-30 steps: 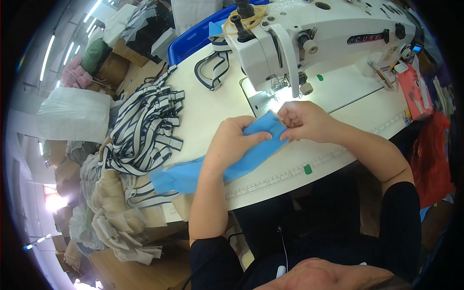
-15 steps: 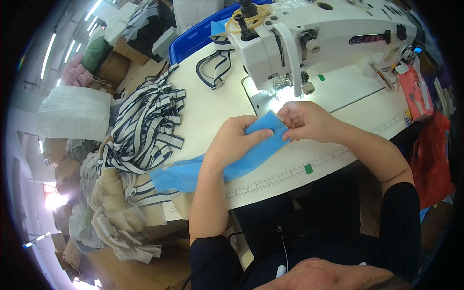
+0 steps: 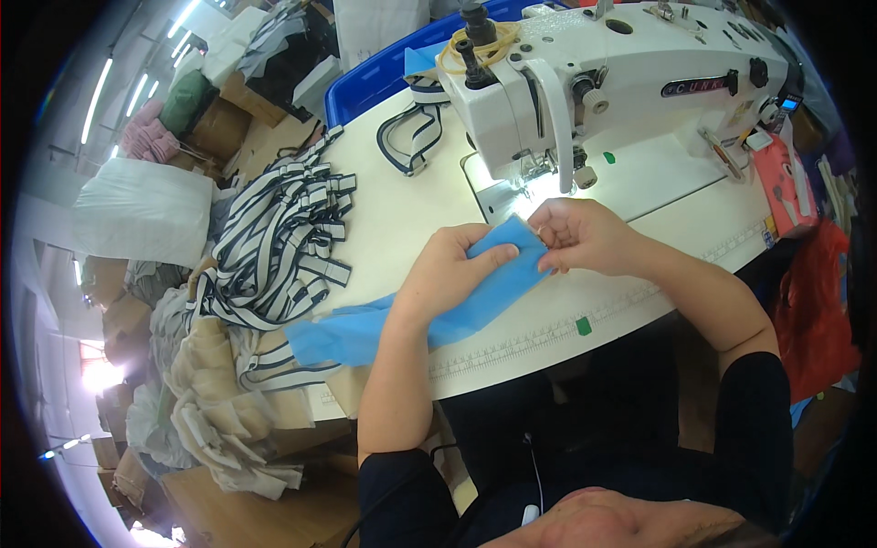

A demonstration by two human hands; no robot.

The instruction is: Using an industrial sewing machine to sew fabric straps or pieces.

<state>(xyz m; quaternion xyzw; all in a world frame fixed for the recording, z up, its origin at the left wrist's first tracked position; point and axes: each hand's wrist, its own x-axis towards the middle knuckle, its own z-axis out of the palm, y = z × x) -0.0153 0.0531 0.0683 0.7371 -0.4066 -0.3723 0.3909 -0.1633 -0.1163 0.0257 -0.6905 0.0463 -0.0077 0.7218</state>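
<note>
Table (image 3: pixel 402 219) is carrying a white sewing machine (image 3: pixel 603 64), and the blue cloth (image 3: pixel 429 310) is lying across the table's near side, front end just short of the needle. Left hand (image 3: pixel 452 269) is pressing flat on the cloth, fingers spread wide; right hand (image 3: pixel 580 237) is pinching the leading edge closed. Best to keep the fold even and the edge straight while feeding toward the foot, fingers clear of the needle. Cloth is looking plain light blue, thin, long strip, slightly creased. Striped straps (image 3: pixel 283 237) are piling at the left.
</note>
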